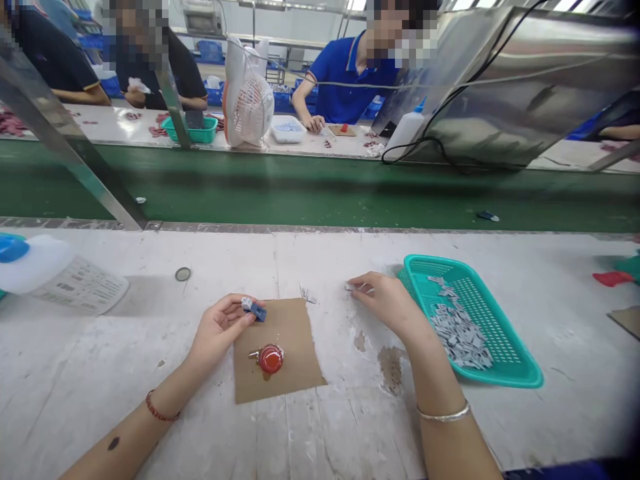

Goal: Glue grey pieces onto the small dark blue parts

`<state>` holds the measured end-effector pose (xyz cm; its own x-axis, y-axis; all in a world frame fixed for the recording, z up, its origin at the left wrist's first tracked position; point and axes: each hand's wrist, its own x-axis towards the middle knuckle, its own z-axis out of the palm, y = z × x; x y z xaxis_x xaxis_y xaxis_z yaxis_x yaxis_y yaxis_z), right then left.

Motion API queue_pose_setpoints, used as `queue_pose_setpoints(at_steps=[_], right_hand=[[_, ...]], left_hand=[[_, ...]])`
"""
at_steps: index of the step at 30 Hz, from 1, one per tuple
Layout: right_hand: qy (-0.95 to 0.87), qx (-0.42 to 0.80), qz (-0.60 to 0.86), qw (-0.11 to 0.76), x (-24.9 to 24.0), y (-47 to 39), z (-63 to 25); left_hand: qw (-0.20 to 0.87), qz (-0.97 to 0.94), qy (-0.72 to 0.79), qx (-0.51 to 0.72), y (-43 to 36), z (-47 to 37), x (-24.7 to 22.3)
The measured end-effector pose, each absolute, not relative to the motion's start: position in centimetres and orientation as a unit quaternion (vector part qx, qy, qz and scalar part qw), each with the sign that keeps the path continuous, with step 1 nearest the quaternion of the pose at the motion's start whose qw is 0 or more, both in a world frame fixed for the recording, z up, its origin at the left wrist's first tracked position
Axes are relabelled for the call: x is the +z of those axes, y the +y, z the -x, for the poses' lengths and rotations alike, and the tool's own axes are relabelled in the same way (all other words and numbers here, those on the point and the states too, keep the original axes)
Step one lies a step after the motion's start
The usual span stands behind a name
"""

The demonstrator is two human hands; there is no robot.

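Note:
Between the thumb and fingers of my left hand (pixel 223 325) is a small blue and light-grey plastic part (pixel 255 310), held above the corner of a brown cardboard piece (pixel 300 333). On that cardboard sits a round red cap-like dish (pixel 271 359), glossy and wet-looking. My right hand (pixel 383 298) pinches a small light-grey piece (pixel 349 287) just over the white table. A couple of similar grey pieces (pixel 309 297) lie at the cardboard's top edge. Right of my right hand stands a green basket (pixel 505 333) with many small grey pieces (pixel 460 337) in it.
A white bottle with a blue cap (pixel 75 273) stands at the left, with a bottle cap (pixel 183 274) near it. Beyond the table runs a green belt (pixel 310 193). A metal post (pixel 85 147) rises at the left. Several people work across the belt.

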<state>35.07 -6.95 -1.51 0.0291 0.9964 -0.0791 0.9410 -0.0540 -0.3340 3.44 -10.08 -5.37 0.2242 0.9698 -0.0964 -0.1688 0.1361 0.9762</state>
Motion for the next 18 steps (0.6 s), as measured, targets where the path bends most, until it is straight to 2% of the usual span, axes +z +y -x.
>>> queue_pose_setpoints(at_steps=[8, 11, 15, 18], right_hand=[[-0.678, 0.138, 0.714, 0.104, -1.7, -6.7, -35.0], [-0.689, 0.146, 0.694, 0.148, -1.3, -7.0, -33.9], [-0.746, 0.235, 0.570, 0.251, -0.5, -8.5, -30.2], [-0.788, 0.316, 0.468, 0.247, -0.2, -10.3, -26.9]], left_hand=[[0.625, -0.468, 0.426, 0.457, -10.0, -3.5, -5.3], [0.622, -0.466, 0.426, 0.463, -10.1, -3.6, -5.2], [0.621, -0.461, 0.426, 0.469, -10.1, -3.6, -5.3], [0.619, -0.464, 0.428, 0.467, -10.0, -3.7, -5.4]])
